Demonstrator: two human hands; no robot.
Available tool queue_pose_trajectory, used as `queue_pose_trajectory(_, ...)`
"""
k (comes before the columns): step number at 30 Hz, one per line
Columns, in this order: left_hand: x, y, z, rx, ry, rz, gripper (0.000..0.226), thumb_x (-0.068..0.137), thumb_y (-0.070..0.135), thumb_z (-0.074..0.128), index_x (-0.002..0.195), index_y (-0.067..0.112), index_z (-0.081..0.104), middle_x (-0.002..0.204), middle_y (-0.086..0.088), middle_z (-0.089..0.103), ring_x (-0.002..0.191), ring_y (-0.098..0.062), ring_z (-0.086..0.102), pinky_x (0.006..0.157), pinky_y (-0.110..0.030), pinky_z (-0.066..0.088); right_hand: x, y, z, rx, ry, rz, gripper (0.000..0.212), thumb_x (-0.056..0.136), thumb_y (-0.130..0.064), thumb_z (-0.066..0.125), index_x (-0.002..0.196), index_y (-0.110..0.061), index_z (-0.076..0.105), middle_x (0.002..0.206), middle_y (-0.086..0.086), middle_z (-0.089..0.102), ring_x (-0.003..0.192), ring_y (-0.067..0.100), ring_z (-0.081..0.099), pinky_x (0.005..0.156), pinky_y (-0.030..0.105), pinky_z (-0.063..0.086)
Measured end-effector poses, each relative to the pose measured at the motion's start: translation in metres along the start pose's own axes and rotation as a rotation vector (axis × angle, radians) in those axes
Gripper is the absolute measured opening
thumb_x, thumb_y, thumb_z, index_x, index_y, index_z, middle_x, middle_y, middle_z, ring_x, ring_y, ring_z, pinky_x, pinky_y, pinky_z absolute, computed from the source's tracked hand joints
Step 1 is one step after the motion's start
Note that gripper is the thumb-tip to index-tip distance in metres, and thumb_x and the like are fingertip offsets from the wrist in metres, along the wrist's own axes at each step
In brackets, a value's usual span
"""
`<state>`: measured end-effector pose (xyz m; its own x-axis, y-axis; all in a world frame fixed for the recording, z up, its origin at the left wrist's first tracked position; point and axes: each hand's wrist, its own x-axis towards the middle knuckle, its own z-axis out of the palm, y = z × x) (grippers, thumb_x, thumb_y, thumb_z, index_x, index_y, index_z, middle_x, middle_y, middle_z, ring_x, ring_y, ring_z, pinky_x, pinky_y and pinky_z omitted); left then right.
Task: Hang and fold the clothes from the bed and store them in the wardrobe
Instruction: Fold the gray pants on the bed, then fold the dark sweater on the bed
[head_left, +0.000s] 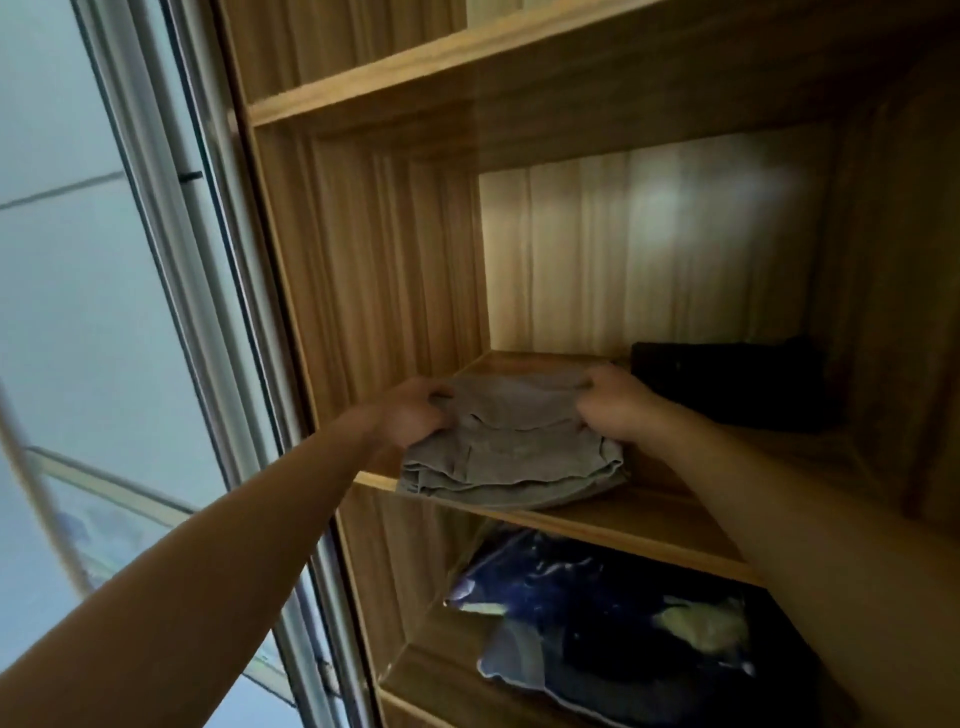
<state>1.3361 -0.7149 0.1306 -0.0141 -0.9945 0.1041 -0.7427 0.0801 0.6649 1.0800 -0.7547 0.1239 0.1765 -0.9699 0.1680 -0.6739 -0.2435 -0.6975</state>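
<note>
Currently, the folded grey cloth garment (511, 452) lies front-left on the wooden wardrobe shelf (675, 514). The left hand (410, 415) and right hand (618, 402) grip its side edges, fingers curled into the fabric, fingertips hidden. The dark folded item (727, 384) behind is indistinct.

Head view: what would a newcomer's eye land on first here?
The left hand and right hand grip a folded grey garment at the front of a wooden shelf. A dark bundle sits farther back on the right, and a shiny blue bag lies on the level below.
</note>
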Motion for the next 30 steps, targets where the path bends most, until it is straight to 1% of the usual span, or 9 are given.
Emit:
queue_pose_trajectory(2,0.026,-0.006,-0.002,0.007,0.0,0.022,0.023,0.094,0.016,0.063,0.105,0.036,0.058,0.088,0.024,0.058,0.081,0.007,0.057,0.063,-0.006,0.044,0.017,0.002,0.006,0.026,0.032,0.036,0.017,0.091,-0.005,0.056,0.093,-0.021,0.062,0.091,-0.002,0.057,0.08,0.016,0.058,0.067,0.028,0.052)
queue_pose_trajectory(7,0.075,-0.012,-0.003,0.002,-0.014,0.031,0.045,0.095,0.004,0.056,0.137,0.018,0.058,0.129,-0.003,0.062,0.117,-0.022,0.059,0.099,-0.031,0.05,0.045,0.009,0.016,0.048,0.068,0.067,0.038,0.095,-0.006,0.054,0.131,-0.016,0.06,0.123,0.004,0.055,0.087,0.011,0.052,0.091,0.032,0.05)
queue_pose_trajectory(10,0.094,-0.016,-0.005,-0.093,0.012,0.049,0.047,0.094,0.003,0.056,0.139,0.019,0.057,0.129,-0.005,0.061,0.112,-0.019,0.06,0.089,-0.026,0.052,0.05,0.005,0.014,0.063,0.089,0.103,0.048,0.097,-0.006,0.05,0.144,-0.017,0.051,0.138,0.006,0.047,0.093,0.011,0.049,0.094,0.029,0.045)
queue_pose_trajectory(12,0.105,-0.011,-0.01,-0.169,0.012,0.071,0.046,0.093,0.002,0.058,0.136,0.018,0.058,0.127,-0.006,0.063,0.102,-0.013,0.061,0.078,-0.02,0.052,0.052,0.002,0.004,0.054,0.139,0.123,0.052,0.098,-0.007,0.047,0.149,-0.015,0.045,0.147,0.009,0.043,0.11,0.019,0.052,0.102,0.032,0.046)
queue_pose_trajectory(14,0.116,0.0,-0.013,-0.218,0.0,0.1,0.048,0.092,0.002,0.06,0.138,0.016,0.057,0.129,-0.005,0.061,0.108,-0.016,0.06,0.086,-0.022,0.052,0.055,-0.002,-0.014,0.041,0.18,0.126,0.055,0.097,-0.004,0.044,0.151,-0.011,0.043,0.155,0.009,0.037,0.119,0.025,0.053,0.107,0.036,0.047)
queue_pose_trajectory(22,0.158,0.053,0.0,-0.245,-0.018,0.199,0.049,0.09,0.003,0.065,0.137,0.012,0.058,0.128,-0.009,0.062,0.108,-0.02,0.06,0.085,-0.023,0.051,0.057,0.006,-0.072,0.104,0.265,0.139,0.045,0.089,0.005,0.045,0.128,-0.007,0.065,0.121,0.014,0.065,0.107,0.031,0.064,0.099,0.046,0.055)
queue_pose_trajectory(24,0.168,0.064,0.009,-0.266,-0.034,0.212,0.049,0.089,0.005,0.067,0.136,0.012,0.058,0.126,-0.01,0.063,0.107,-0.021,0.062,0.089,-0.026,0.053,0.058,0.013,-0.086,0.118,0.299,0.145,0.046,0.087,0.005,0.047,0.126,-0.01,0.068,0.117,0.012,0.068,0.102,0.027,0.066,0.094,0.042,0.058)
queue_pose_trajectory(27,0.178,0.088,0.027,-0.316,-0.064,0.262,0.051,0.09,0.007,0.068,0.139,0.014,0.056,0.125,-0.005,0.061,0.097,-0.013,0.062,0.077,-0.015,0.052,0.061,0.028,-0.111,0.122,0.372,0.177,0.05,0.082,0.008,0.051,0.122,-0.014,0.07,0.103,0.006,0.071,0.09,0.022,0.068,0.082,0.034,0.061)
queue_pose_trajectory(30,0.187,0.116,0.05,-0.378,-0.103,0.295,0.049,0.092,0.005,0.066,0.139,0.012,0.055,0.126,-0.005,0.06,0.096,-0.013,0.062,0.075,-0.013,0.053,0.065,0.048,-0.138,0.069,0.435,0.216,0.037,0.083,0.004,0.057,0.109,-0.016,0.075,0.103,0.007,0.073,0.09,0.023,0.069,0.085,0.034,0.06)
